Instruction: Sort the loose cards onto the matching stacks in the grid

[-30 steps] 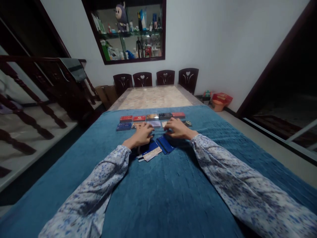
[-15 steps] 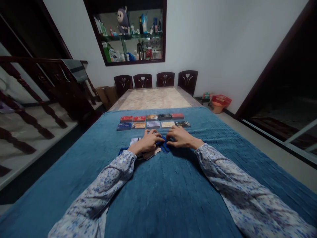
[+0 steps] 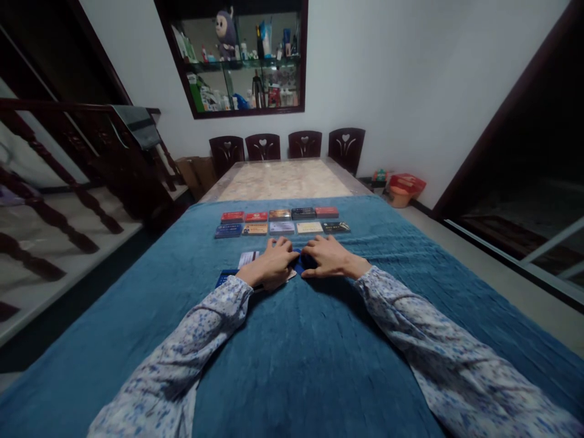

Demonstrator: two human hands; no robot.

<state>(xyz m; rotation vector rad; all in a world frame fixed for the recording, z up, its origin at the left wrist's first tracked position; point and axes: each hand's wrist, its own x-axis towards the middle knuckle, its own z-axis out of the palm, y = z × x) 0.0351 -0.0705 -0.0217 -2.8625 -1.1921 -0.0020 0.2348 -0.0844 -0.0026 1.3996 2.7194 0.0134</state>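
Blue cards [image 3: 298,263] lie between my two hands, mostly covered by the fingers. My left hand [image 3: 272,265] rests over a loose heap of cards, its thumb and fingertips closed at the left side of the blue cards. From the right, my right hand [image 3: 333,258] curls its fingers and thumb around their other side. A white card with a dark stripe [image 3: 247,258] pokes out beyond my left wrist. Beside that wrist a dark blue card [image 3: 223,278] shows in part. How many cards are under the hands is hidden.
Two rows of stacked cards lie beyond my hands, among them a red stack [image 3: 232,217] and a black stack [image 3: 336,227]. A blue cloth [image 3: 292,365] covers the near table; the marble top [image 3: 283,179] shows behind, with chairs [image 3: 305,146] at the far end.
My right hand has shifted slightly left and closed in over the blue cards, so less of them shows. My left hand stays nearly in place. The stacked rows are unchanged.
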